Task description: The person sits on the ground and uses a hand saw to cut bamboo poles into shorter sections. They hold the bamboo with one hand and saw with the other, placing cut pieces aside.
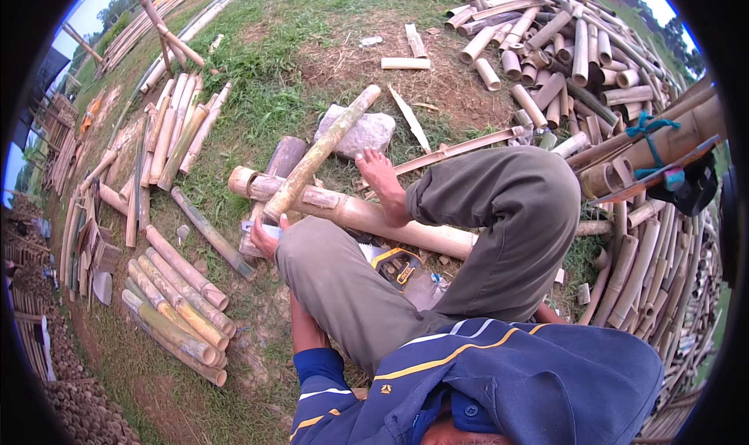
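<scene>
My left hand (267, 240) closes round the lower end of a bamboo pole (324, 152). Something pale shows between its fingers, too small to make out. The pole slants away across a thicker bamboo log (367, 217), its far end above a grey stone (367, 130). My bare foot (382, 181) presses on that log. Between my knees lies a hand saw (396, 267) with a yellow and black handle, its blade partly hidden by my left knee. Beside it is a crumpled clear plastic bag (424, 289). A strip of skin shows behind my right thigh; my right hand is hidden.
Cut bamboo poles (175, 312) lie in rows at the left, with another stack (183, 129) farther off. A large heap of bamboo pieces (569, 55) fills the far right. A thick bamboo pole tied with blue cord (651, 133) juts in at the right.
</scene>
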Demonstrator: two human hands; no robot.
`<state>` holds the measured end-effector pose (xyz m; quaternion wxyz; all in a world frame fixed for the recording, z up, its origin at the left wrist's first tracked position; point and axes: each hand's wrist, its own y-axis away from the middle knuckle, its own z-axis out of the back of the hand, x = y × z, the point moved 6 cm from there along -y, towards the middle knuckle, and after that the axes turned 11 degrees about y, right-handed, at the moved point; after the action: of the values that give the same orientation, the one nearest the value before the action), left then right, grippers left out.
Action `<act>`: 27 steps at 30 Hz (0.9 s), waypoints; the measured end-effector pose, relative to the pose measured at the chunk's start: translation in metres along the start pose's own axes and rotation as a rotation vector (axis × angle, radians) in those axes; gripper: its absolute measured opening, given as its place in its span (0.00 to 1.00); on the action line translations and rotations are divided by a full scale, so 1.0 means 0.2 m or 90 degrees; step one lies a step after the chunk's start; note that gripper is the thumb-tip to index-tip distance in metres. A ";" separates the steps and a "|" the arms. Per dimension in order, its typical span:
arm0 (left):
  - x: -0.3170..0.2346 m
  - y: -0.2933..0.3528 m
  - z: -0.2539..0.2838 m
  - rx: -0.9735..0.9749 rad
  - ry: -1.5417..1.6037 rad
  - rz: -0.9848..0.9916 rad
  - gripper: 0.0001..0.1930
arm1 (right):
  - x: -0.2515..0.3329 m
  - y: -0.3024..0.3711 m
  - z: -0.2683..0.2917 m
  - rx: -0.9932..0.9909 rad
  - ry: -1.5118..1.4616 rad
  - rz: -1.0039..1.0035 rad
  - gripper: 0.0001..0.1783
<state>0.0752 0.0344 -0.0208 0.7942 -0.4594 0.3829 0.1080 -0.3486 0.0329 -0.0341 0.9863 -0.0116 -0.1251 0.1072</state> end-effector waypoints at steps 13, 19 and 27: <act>-0.05 -0.31 -0.44 0.677 -0.253 0.070 0.50 | 0.22 -0.33 -0.18 -0.150 0.181 0.052 0.29; -0.04 -0.23 -0.51 0.844 0.014 0.408 0.51 | 0.14 -0.33 -0.25 -0.076 0.162 0.032 0.42; 0.13 -0.40 -0.61 0.721 0.111 0.438 0.58 | 0.24 -0.28 -0.16 -0.127 0.145 0.032 0.45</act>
<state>0.0730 -0.1132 -0.0219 0.7990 0.1699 0.5681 0.1001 -0.2846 -0.0115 -0.0502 0.9850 -0.1251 -0.0223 0.1166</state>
